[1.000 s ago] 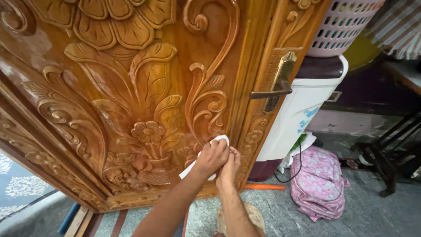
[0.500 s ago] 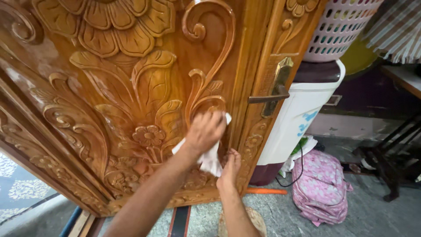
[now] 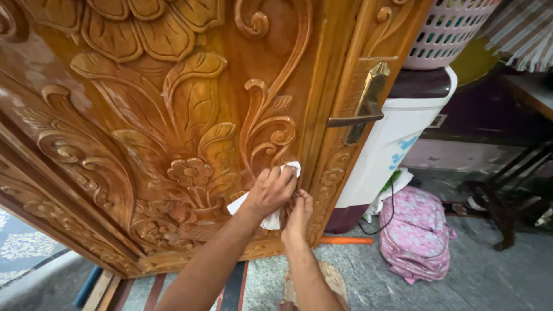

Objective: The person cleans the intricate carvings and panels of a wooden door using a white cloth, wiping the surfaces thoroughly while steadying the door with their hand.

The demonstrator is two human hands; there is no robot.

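- Head view, the only one here: the left hand [image 3: 271, 189] is closed around a white cloth [image 3: 269, 201], pressing it onto the carved wooden door [image 3: 173, 115], low on the panel and down-left of the brass door handle [image 3: 360, 115]. One corner of the cloth pokes out above the knuckles, the rest hangs below the palm.
- The right hand [image 3: 298, 212] sits just below and right of the left one, fingers curled loosely against the door's inner frame strip. It's touching the wood and looks to hold nothing, though the fingertips are partly hidden behind the cloth, so I can't fully tell.
- The cloth is right on the scroll carving [image 3: 271, 132] where it meets the vertical frame, well under the handle.
- My take on doing this bit well: bunch a cloth corner over one fingertip and follow the grooves of the scroll instead of swiping flat (flat swipes only polish the high spots).
- Keep the other hand braced on the frame so the door doesn't swing.
- Work toward the bottom rail, so loosened dust falls onto parts not yet wiped.
- Right of the handle there's a white-and-purple washing machine [image 3: 397, 132] with a pink laundry basket [image 3: 449, 29] on top, and a pink backpack [image 3: 415, 236] on the floor below it. None of it is in the way.
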